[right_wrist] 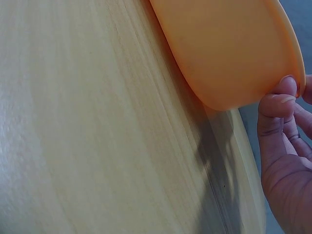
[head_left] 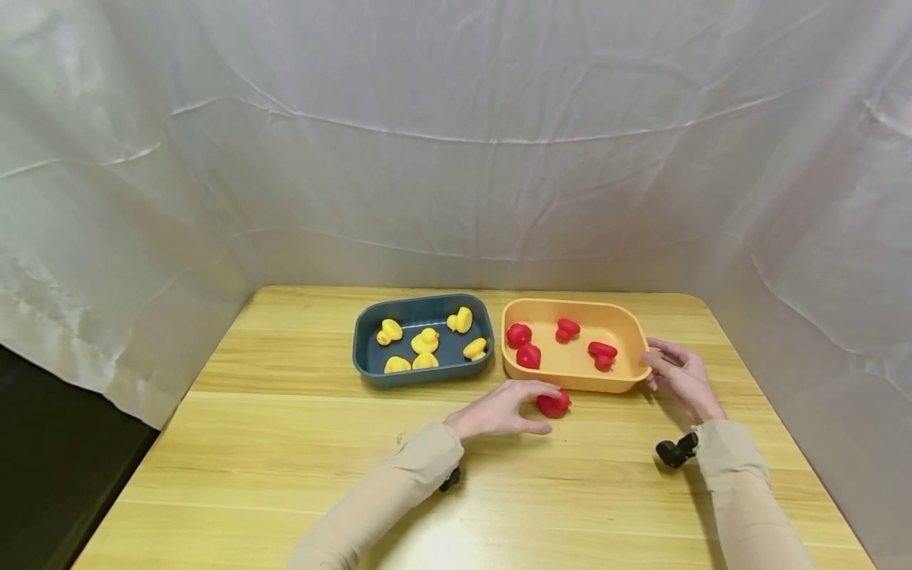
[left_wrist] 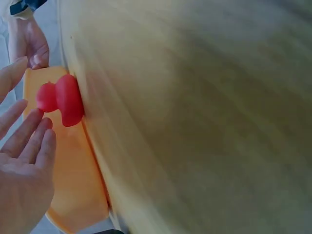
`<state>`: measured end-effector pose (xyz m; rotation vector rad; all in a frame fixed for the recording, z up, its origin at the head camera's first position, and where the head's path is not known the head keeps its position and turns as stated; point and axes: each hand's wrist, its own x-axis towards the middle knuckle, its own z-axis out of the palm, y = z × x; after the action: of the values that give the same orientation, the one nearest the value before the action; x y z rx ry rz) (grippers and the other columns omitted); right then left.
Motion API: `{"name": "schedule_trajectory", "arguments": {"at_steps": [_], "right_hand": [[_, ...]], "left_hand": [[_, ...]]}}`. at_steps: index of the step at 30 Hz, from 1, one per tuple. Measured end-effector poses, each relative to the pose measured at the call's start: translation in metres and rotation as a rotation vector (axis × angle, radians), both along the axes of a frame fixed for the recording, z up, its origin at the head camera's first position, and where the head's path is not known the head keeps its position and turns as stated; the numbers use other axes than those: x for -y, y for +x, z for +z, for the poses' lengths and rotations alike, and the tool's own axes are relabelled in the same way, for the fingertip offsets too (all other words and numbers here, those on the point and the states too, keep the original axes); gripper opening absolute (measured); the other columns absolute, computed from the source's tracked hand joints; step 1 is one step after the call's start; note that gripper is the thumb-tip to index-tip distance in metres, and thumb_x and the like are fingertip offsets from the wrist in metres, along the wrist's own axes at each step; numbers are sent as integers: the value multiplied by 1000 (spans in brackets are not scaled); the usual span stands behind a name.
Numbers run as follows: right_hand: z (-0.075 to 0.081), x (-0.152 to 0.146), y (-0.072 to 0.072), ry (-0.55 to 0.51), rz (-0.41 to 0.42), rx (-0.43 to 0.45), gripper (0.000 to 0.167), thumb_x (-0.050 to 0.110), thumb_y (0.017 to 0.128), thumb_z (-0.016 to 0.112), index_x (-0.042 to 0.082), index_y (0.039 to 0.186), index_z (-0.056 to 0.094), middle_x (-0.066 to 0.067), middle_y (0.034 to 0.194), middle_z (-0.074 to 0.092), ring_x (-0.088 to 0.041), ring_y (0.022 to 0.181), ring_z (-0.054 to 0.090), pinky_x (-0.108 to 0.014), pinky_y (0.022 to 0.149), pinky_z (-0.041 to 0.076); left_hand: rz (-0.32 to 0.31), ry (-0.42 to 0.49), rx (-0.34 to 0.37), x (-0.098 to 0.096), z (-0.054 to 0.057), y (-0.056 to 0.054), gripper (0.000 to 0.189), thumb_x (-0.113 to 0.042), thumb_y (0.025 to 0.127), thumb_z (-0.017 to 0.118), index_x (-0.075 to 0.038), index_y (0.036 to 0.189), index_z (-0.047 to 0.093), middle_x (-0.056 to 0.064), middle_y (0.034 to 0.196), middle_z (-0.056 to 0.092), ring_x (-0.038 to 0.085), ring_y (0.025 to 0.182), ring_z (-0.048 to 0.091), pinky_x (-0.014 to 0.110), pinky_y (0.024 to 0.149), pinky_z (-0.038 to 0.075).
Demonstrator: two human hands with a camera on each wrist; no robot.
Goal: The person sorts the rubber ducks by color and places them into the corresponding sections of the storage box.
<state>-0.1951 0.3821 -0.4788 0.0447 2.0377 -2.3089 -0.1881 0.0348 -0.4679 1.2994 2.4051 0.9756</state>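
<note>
On the table in front of the orange tray [head_left: 570,383] sits a red toy duck [head_left: 552,405]. My left hand [head_left: 499,409] reaches around it from the left, fingers and thumb spread apart. In the left wrist view the fingertips are right at the red duck [left_wrist: 70,100], and the fingers are loosely extended. At the tray's right end my right hand [head_left: 680,378] pinches the rim. The right wrist view shows the thumb and fingers of that hand [right_wrist: 287,146] at the corner of the orange tray [right_wrist: 229,53]. Several more red ducks [head_left: 529,356] lie inside this tray.
A dark blue tray [head_left: 420,378] holding several yellow toy ducks [head_left: 425,340] stands just left of the orange one. Both sit toward the back of the wooden table [head_left: 285,475]. Grey-white fabric [head_left: 484,158] hangs behind and along the sides.
</note>
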Motion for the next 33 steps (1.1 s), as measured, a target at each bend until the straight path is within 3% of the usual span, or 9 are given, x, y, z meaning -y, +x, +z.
{"name": "schedule_trajectory", "arguments": {"at_steps": [6,13,33], "right_hand": [[-1,0,0,0,-1,-7,31,8,99,62,5,128,53,3,86,73,-8,64,62,-18,53,55],[-2,0,0,2,2,-14,32,7,100,61,3,130,52,3,87,73,-8,64,62,-18,53,55],[-2,0,0,8,2,-17,30,6,99,61,5,128,53,3,87,73,-8,64,62,-18,53,55]], "left_hand": [[3,-8,-7,-1,-1,-1,55,-25,90,77,-13,140,58,1,140,62,11,130,57,19,113,45],[-7,-82,-5,-4,-5,-2,59,-33,92,75,-12,144,56,1,136,58,11,124,54,21,111,46],[10,-78,13,-10,-7,-1,39,-30,92,74,-15,128,68,1,124,62,7,109,56,12,94,48]]}}
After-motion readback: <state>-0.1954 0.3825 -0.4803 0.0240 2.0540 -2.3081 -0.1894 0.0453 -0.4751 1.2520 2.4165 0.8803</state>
